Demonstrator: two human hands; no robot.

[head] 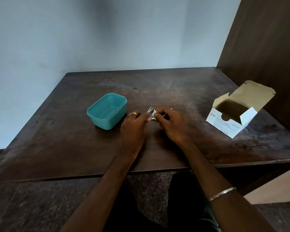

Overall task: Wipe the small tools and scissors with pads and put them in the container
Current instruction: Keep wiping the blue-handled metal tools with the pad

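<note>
Both hands pinch pad packet (152, 115) (teal container (107, 111) beside).

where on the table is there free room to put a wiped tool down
Bare wood lies between the right hand and the swab box, behind the teal container toward the wall, and left of it. Crowded only where both hands, left hand, meet.

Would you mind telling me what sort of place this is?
Probably a plain room with a makeshift cleaning station: a bare dark wooden table against a pale wall, with an open alcohol swab box and teal container.
</note>
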